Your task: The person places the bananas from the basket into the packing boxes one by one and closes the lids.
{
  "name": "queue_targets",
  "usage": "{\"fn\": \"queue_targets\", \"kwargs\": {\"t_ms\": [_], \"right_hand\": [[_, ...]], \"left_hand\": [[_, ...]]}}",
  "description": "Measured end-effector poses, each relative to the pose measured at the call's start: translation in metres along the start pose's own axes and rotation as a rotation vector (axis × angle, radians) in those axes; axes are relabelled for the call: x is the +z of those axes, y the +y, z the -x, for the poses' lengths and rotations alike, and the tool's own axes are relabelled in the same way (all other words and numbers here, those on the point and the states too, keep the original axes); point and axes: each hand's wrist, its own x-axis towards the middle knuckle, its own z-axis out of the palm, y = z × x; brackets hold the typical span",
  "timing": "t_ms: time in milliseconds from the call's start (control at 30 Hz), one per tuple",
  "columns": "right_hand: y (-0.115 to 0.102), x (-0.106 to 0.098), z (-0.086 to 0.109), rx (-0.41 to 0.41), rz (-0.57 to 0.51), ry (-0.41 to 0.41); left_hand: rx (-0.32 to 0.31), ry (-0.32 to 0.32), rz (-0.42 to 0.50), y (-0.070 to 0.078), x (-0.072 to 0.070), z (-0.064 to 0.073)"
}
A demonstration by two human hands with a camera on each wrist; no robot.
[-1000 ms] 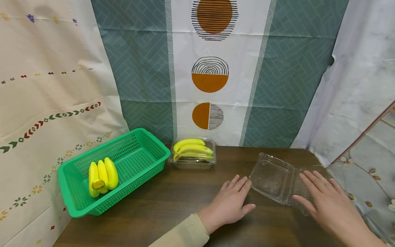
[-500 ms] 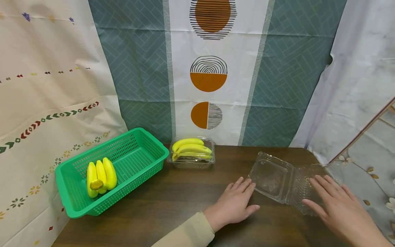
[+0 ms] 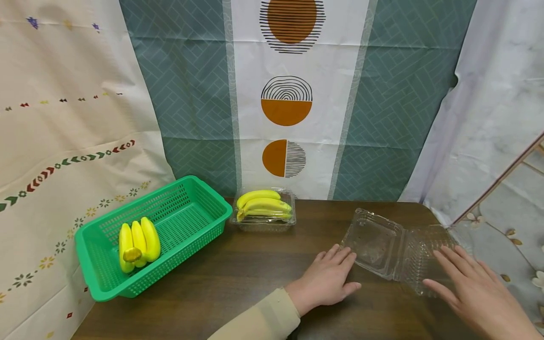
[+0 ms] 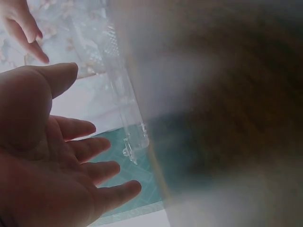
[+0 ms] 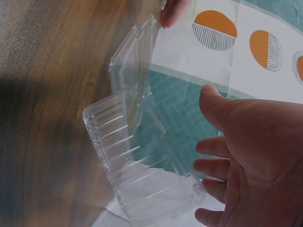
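A clear plastic clamshell box point(image 3: 382, 248) lies unfolded at the right of the table, its flat lid to the left and its ribbed tray point(image 5: 137, 161) to the right. My left hand point(image 3: 324, 279) is spread with straight fingers, the fingertips right by the lid's near left corner. Over the tray's right side hovers my right hand point(image 3: 476, 285), fingers straight and palm down. In the right wrist view a gap shows between its fingertips and most of the tray. Neither hand holds anything.
A green plastic basket point(image 3: 208, 243) at the left carries a bunch of yellow bananas point(image 3: 139, 243). At the back middle stands a second clear box point(image 3: 265, 227) with bananas point(image 3: 265, 206) inside. Patterned cloths point(image 3: 289, 165) hang behind the brown wooden table point(image 3: 238, 288).
My right hand has shifted right, uncovering more of the ribbed tray. The left hand has moved slightly right. The box, basket and bananas keep their places on the table.
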Motion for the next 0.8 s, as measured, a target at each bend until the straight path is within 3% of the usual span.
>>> {"fn": "queue_targets", "kwargs": {"t_ms": [300,800], "right_hand": [[0.001,0.001,0.004,-0.016,0.012,-0.019],[0.012,0.014,0.014,0.058,-0.058,-0.083]], "left_hand": [[0.001,-0.037,0.002,0.002,0.001,-0.007],[0.001,-0.062,-0.003,0.004,0.005,-0.011]]}}
